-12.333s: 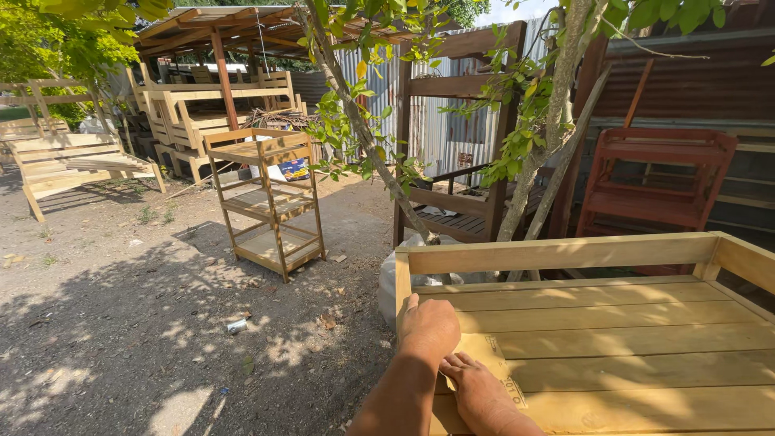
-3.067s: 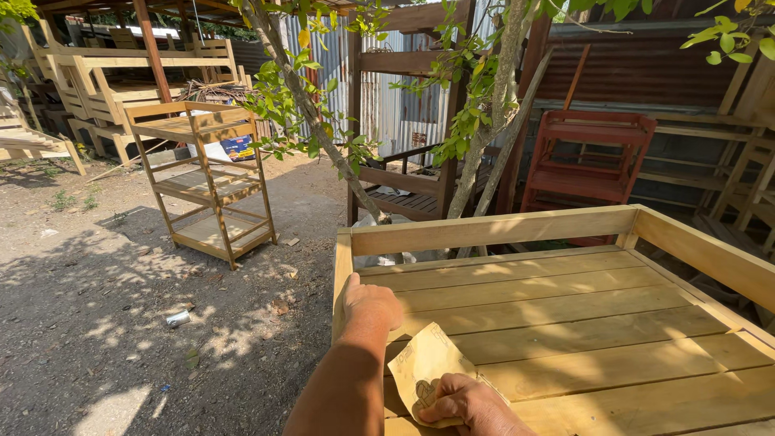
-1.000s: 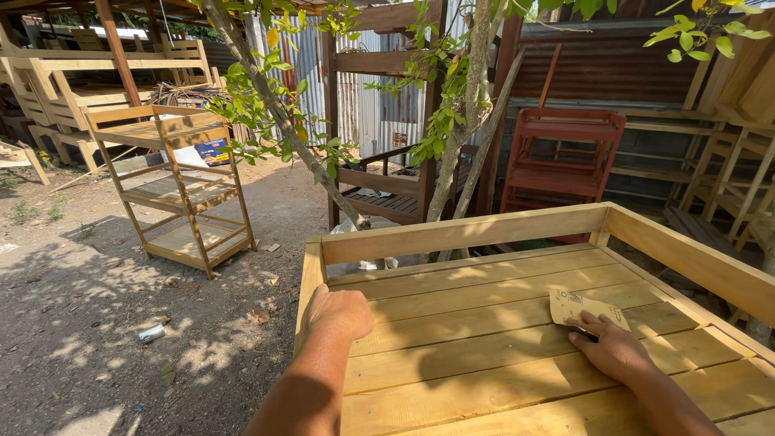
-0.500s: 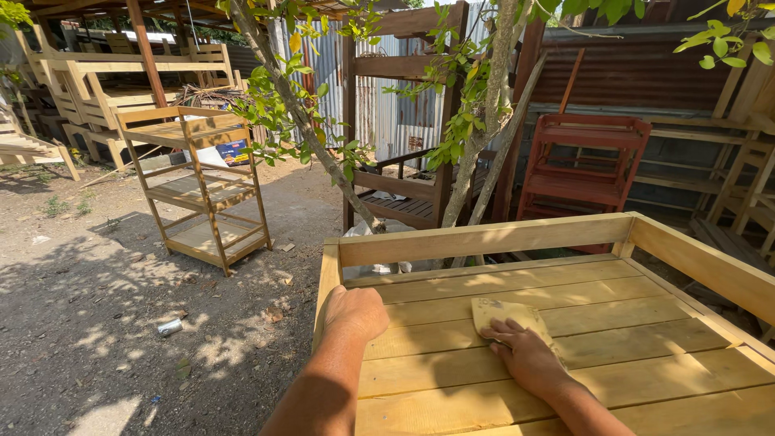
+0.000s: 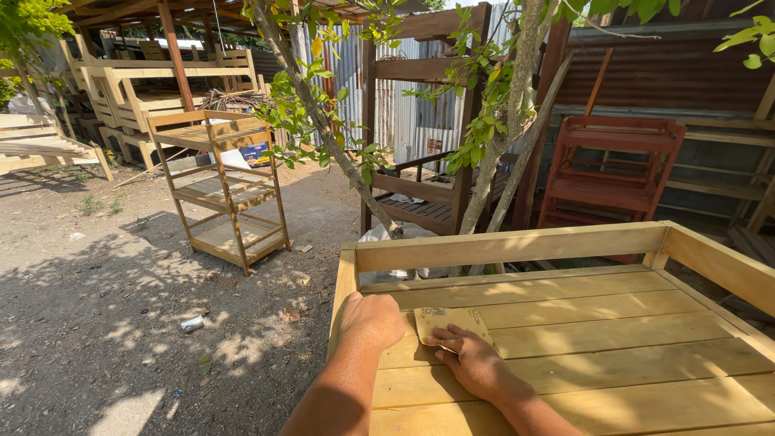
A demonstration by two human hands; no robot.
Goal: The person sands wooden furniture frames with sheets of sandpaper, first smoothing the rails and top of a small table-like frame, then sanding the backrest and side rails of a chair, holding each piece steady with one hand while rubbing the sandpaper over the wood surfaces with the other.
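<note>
A pale wooden slatted frame (image 5: 517,245) with raised side rails fills the lower right. My left hand (image 5: 370,318) rests flat on its planks at the near left corner, beside the left rail. My right hand (image 5: 474,362) presses a tan sheet of sandpaper (image 5: 448,320) against a plank, fingers spread on top of it. The sandpaper lies just right of my left hand.
A small wooden shelf rack (image 5: 218,184) stands on the dirt ground to the left. Thin tree trunks (image 5: 500,153) rise just behind the frame. A red wooden rack (image 5: 613,173) and a dark wooden bench (image 5: 420,198) stand behind. Stacked pale furniture (image 5: 129,89) sits far left.
My right hand has slid the sandpaper leftward across the planks, from the right side toward my left hand. The left hand stayed at the corner.
</note>
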